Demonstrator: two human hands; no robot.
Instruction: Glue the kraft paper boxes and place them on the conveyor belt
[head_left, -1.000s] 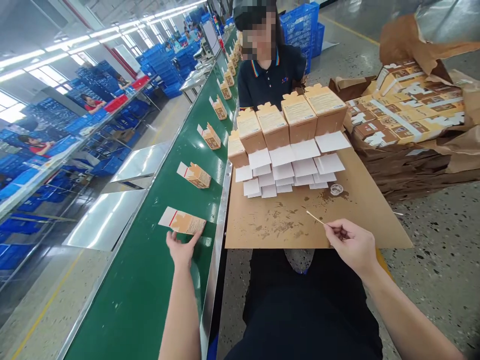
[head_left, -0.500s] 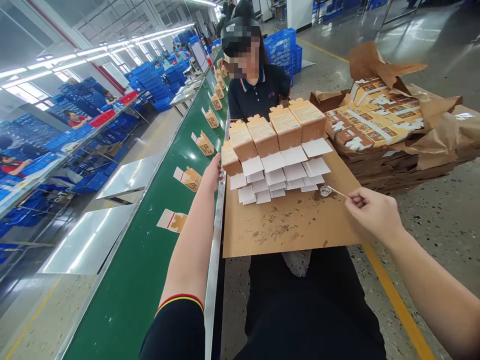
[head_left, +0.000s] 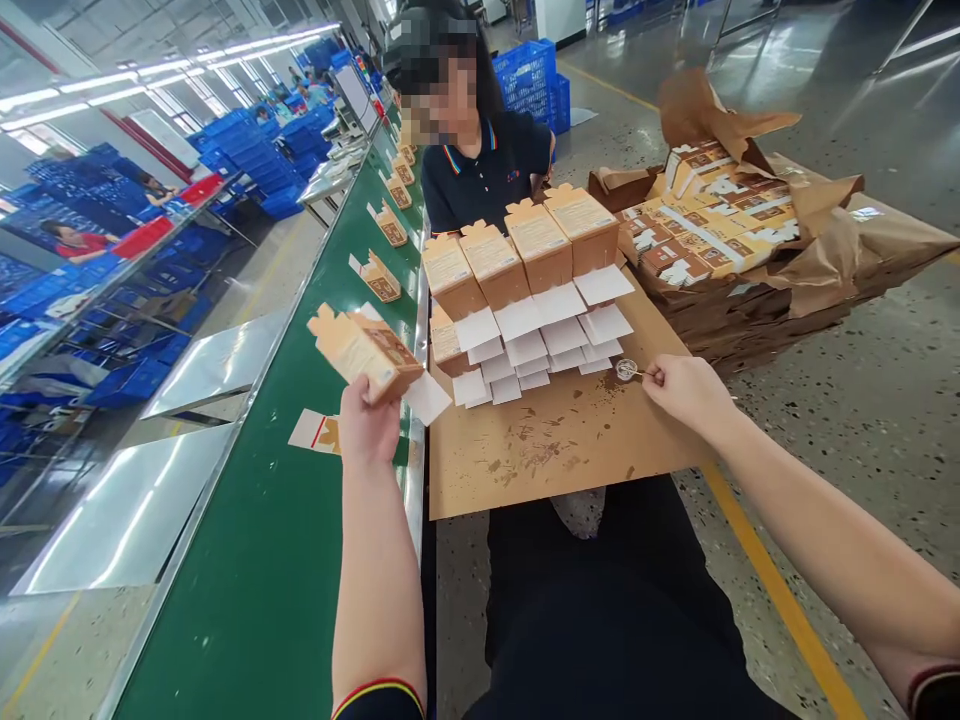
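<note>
So, carton [head_left: 367,357] in left hand [head_left: 373,420], swab [head_left: 641,373] in right hand [head_left: 684,390]

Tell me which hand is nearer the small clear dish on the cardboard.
Right. The right hand is just beside the dish, its stick pointing toward it; the left hand is farther off, over the green belt, holding a carton.

Strip lights [head_left: 97,81] and, seemingly, windows [head_left: 34,141] shine above a speckled floor [head_left: 825,470].

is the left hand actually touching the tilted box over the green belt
Touching. The head view shows the left hand gripping the box near its lower end, one digit lying over its near side.
</note>
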